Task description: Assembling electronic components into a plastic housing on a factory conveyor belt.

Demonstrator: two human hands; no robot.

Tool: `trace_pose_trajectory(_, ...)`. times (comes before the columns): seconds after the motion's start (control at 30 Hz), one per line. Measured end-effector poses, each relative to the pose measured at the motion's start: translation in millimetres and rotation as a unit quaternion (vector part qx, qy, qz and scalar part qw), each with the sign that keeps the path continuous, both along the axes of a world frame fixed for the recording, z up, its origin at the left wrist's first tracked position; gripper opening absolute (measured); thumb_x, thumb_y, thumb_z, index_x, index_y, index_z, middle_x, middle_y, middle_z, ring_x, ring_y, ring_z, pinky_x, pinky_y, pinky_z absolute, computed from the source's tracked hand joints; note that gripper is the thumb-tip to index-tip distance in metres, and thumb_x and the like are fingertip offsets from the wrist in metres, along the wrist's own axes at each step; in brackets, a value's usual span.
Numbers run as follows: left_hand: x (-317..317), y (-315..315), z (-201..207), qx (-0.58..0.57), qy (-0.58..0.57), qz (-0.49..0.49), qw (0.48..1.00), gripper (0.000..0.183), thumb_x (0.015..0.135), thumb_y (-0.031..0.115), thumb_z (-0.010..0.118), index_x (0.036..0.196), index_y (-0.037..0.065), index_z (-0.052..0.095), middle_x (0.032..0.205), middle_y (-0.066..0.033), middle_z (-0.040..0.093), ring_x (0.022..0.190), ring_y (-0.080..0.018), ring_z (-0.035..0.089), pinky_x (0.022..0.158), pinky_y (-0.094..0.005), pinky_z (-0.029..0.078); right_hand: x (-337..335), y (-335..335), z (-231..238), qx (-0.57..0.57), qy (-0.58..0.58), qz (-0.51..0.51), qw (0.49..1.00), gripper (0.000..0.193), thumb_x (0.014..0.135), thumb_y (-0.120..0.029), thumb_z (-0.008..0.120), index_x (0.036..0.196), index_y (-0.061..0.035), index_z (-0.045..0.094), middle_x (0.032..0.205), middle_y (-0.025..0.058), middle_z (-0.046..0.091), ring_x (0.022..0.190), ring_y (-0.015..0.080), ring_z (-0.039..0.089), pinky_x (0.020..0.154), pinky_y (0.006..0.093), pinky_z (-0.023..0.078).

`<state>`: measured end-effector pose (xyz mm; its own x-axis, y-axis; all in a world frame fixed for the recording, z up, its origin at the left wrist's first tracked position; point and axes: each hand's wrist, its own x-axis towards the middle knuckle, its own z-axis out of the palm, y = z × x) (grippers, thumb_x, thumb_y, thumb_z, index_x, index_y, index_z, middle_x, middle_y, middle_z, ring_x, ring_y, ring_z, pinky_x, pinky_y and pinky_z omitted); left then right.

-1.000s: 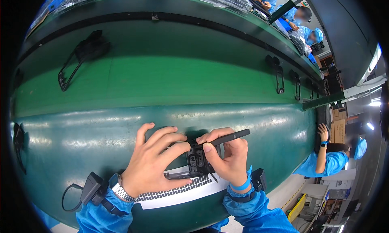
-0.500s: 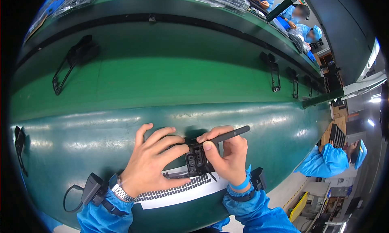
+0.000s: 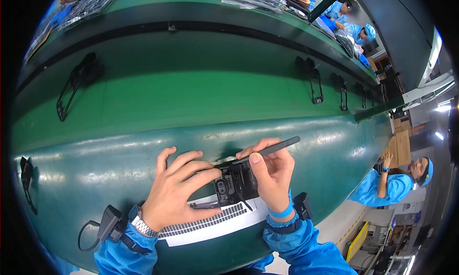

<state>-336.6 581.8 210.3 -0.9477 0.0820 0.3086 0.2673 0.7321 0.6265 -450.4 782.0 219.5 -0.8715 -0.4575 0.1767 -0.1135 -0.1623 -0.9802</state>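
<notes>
A black plastic device housing (image 3: 232, 185), with round and slotted recesses, lies over a white sheet with rows of small black pads (image 3: 210, 222). Thumb and fingers of my left hand (image 3: 179, 191) steady it from the left, the thumb at its near edge and the fingertips at its far edge. Pinched in my right hand (image 3: 275, 177) are black tweezers (image 3: 279, 147), their rounded end pointing up to the right. The working tip, down at the housing's far edge, is hidden by fingers and housing.
Past the dark green table edge, a green belt (image 3: 191, 93) carries several black frames, one a black frame (image 3: 74, 86) at the left. Another black part (image 3: 26, 184) lies at the table's left. A co-worker (image 3: 389, 184) with a cardboard box is at the right; others sit beyond the belt.
My right hand and the tweezers have shifted slightly, showing more of the housing's right side. The view has tilted a little. The co-worker at the right now handles a cardboard box.
</notes>
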Motion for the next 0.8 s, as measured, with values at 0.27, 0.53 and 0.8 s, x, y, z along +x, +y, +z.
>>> trace_pose_trajectory(0.27, -0.6, -0.3, -0.5, -0.003, -0.001, -0.002, 1.000, 0.065, 0.062, 0.049, 0.094, 0.114, 0.015, 0.074, 0.116, -0.0021, 0.071, 0.128, -0.0269, 0.059, 0.116, -0.0563, 0.026, -2.7, 0.1, -3.4, -0.012, -0.006, 0.000, 1.000, 0.016, 0.099, 0.003, 0.064, 0.113, 0.0035, 0.057, 0.101, 0.0112, 0.069, 0.100, 0.0198, 0.071, 0.092, 0.0330, 0.055)
trace_pose_trajectory(0.53, -1.6, 0.2, 0.8, 0.017, -0.003, -0.002, 1.000, 0.060, 0.066, 0.045, 0.091, 0.116, 0.018, 0.073, 0.115, -0.0014, 0.069, 0.126, -0.0251, 0.059, 0.113, -0.0562, 0.028, -3.7, -0.1, -2.8, -0.021, -0.005, 0.008, 1.000, 0.016, 0.099, 0.002, 0.064, 0.114, 0.0044, 0.058, 0.102, 0.0112, 0.069, 0.100, 0.0195, 0.071, 0.091, 0.0324, 0.056)
trace_pose_trajectory(0.8, 0.8, -0.9, 1.8, 0.026, -0.001, 0.000, 1.000, 0.066, 0.066, 0.044, 0.091, 0.122, 0.014, 0.071, 0.119, -0.0035, 0.071, 0.127, -0.0266, 0.059, 0.113, -0.0558, 0.028, -5.0, -0.3, -4.6, -0.059, -0.056, 0.004, 0.997, 0.014, 0.101, -0.001, 0.064, 0.114, 0.0023, 0.058, 0.101, 0.0118, 0.069, 0.099, 0.0212, 0.071, 0.090, 0.0338, 0.056)
